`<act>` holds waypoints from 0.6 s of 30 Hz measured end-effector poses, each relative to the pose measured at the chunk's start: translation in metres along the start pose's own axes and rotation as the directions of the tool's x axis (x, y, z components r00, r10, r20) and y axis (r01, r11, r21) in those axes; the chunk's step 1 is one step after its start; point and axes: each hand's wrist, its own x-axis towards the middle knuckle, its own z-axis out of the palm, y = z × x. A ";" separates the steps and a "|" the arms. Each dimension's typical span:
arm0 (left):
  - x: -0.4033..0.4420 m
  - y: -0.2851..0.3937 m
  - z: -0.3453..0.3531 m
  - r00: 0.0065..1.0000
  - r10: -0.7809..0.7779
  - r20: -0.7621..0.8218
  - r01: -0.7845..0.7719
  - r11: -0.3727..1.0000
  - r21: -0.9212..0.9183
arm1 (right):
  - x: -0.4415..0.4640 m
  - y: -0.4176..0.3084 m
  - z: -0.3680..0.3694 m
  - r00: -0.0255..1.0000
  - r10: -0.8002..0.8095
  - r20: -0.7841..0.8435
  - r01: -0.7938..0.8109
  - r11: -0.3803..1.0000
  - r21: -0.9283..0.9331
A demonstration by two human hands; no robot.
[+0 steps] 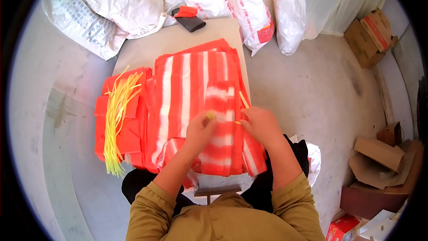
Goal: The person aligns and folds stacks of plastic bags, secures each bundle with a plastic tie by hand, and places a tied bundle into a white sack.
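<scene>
A pile of red and white striped plastic sheets (174, 89) lies on the table. On top of it, a smaller striped bundle (218, 147) runs lengthwise toward my body. My left hand (201, 129) is over the bundle's left side, its fingers curled round a bit of yellow strip (210, 115). At the bundle's right edge, my right hand (258, 122) pinches another yellow strip (244, 100), part of which sticks up beyond the fingers. Both hands are slightly blurred. Many loose yellow strips (117, 120) lie across folded red sheets (133, 129) on the left.
The table (138, 51) carries a black and red object (191, 21) at its far edge. Behind stand stuffed white sacks (120, 0). Cardboard boxes (368, 38) sit at the far right, with more cartons (379, 160) at the lower right. A pale curtain (334, 4) hangs behind.
</scene>
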 end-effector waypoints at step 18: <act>-0.016 0.006 0.002 0.848 0.441 0.295 -0.530 0.675 0.514 | 0.017 -0.018 0.023 0.973 0.020 0.229 -0.033 0.998 0.051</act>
